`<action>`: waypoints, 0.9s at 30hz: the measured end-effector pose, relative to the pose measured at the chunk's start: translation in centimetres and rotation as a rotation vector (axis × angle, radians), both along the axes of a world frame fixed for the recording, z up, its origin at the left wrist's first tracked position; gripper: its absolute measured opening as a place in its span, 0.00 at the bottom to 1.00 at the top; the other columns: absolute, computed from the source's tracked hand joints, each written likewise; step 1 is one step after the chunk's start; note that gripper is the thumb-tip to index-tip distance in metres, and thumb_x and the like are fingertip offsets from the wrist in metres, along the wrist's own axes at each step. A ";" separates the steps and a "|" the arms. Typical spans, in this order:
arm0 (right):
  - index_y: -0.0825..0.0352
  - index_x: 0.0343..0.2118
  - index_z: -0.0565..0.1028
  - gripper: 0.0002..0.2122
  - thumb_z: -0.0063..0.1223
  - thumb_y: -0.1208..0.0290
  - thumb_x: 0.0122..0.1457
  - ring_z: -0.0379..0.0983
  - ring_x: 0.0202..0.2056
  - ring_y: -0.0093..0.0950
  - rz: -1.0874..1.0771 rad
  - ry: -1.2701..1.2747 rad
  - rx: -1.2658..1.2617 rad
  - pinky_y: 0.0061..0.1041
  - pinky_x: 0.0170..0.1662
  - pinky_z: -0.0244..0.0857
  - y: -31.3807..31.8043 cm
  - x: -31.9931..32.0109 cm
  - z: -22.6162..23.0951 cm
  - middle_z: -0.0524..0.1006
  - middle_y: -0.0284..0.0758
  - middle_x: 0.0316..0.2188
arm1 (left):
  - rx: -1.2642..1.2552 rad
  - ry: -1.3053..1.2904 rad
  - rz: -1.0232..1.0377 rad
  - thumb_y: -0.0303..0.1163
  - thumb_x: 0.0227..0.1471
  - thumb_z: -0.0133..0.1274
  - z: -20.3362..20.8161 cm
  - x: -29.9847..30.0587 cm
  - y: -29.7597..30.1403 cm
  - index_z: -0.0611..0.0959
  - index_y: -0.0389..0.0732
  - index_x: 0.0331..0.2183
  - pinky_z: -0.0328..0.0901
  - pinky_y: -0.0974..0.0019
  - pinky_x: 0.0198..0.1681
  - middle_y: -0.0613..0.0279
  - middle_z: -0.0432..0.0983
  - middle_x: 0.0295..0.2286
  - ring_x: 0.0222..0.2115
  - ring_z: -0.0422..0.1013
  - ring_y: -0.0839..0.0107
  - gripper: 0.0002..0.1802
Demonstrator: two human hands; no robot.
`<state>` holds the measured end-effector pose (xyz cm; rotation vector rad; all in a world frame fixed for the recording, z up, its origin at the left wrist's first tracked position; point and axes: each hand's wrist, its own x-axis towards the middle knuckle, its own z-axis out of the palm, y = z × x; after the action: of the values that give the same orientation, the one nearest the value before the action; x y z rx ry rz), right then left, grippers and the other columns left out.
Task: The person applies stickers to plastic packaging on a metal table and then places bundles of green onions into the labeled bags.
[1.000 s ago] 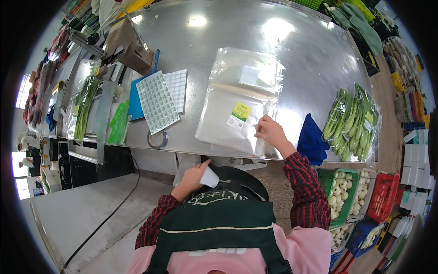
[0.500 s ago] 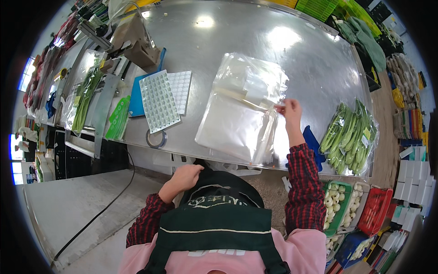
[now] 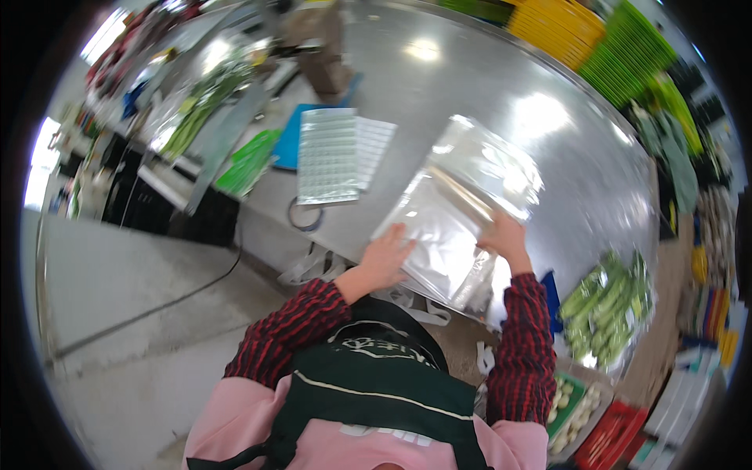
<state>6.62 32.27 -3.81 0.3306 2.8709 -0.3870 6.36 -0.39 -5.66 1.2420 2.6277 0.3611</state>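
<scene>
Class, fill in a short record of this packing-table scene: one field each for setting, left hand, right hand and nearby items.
Setting: steel table, seen from above
Left hand: flat on the stack of clear plastic bags, near edge
Right hand: gripping the stack's right edge
Nearby: label sheets left of the stack; bagged green vegetables to the right

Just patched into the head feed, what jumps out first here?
Both hands sit on a stack of clear plastic bags at the near edge of the shiny steel table: left hand flat on it, right hand at its right edge. A pile of bagged green vegetables lies further right.
</scene>
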 end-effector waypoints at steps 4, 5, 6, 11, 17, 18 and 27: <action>0.71 0.26 0.72 0.22 0.71 0.61 0.35 0.73 0.31 0.41 -0.039 0.246 -0.507 0.32 0.34 0.66 2.9 1.8 -4.0 0.74 0.45 0.25 | 0.055 -0.029 -0.006 0.45 0.38 0.67 -0.6 -0.7 0.0 0.68 0.43 0.57 0.61 0.49 0.55 0.38 0.53 0.59 0.60 0.54 0.43 0.45; 0.72 0.25 0.70 0.20 0.70 0.65 0.37 0.70 0.28 0.36 0.015 0.254 -0.513 0.30 0.32 0.64 2.3 2.0 -3.2 0.72 0.43 0.23 | 0.064 -0.033 0.019 0.44 0.38 0.67 -0.5 -0.5 -0.3 0.68 0.42 0.56 0.61 0.50 0.54 0.38 0.54 0.59 0.60 0.54 0.43 0.44; 0.73 0.23 0.68 0.19 0.70 0.68 0.39 0.67 0.25 0.31 0.062 0.265 -0.518 0.28 0.30 0.62 2.0 2.4 -2.0 0.69 0.41 0.20 | 0.075 -0.035 0.037 0.44 0.38 0.67 -0.3 -0.4 -0.4 0.69 0.42 0.56 0.61 0.50 0.54 0.39 0.54 0.59 0.59 0.54 0.44 0.43; 0.69 0.21 0.66 0.15 0.66 0.77 0.43 0.60 0.23 0.17 0.016 0.263 -0.667 0.22 0.27 0.57 -0.5 4.9 4.3 0.67 0.31 0.17 | 0.621 -0.182 0.500 0.41 0.41 0.66 3.4 -2.5 -1.1 0.69 0.41 0.54 0.61 0.54 0.55 0.47 0.65 0.53 0.54 0.62 0.51 0.41; 0.64 0.18 0.62 0.18 0.66 0.82 0.42 0.62 0.24 0.14 -0.066 0.211 -0.740 0.18 0.27 0.57 -3.3 7.6 14.0 0.70 0.25 0.19 | 0.776 -0.552 0.061 0.39 0.45 0.64 7.2 -7.9 -3.3 0.73 0.38 0.51 0.62 0.61 0.53 0.51 0.71 0.48 0.50 0.67 0.59 0.32; 0.63 0.17 0.62 0.18 0.66 0.83 0.41 0.62 0.24 0.14 -0.068 0.212 -0.728 0.18 0.27 0.57 -3.3 7.7 15.3 0.71 0.25 0.19 | 0.797 -0.708 0.000 0.39 0.46 0.64 6.8 -8.0 -3.2 0.75 0.37 0.49 0.63 0.62 0.51 0.52 0.73 0.46 0.47 0.69 0.62 0.30; 0.70 0.54 0.66 0.32 0.67 0.69 0.45 0.73 0.42 0.28 -0.320 0.028 -1.647 0.29 0.45 0.72 -3.9 3.5 13.6 0.75 0.32 0.39 | 0.947 -0.922 0.312 0.36 0.52 0.58 11.2 -5.7 -11.0 0.83 0.34 0.39 0.68 0.71 0.37 0.65 0.80 0.31 0.33 0.72 0.79 0.16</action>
<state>10.09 28.34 9.79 0.3789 1.5796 -2.3870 0.61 -11.38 5.50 0.5240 1.7766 1.8446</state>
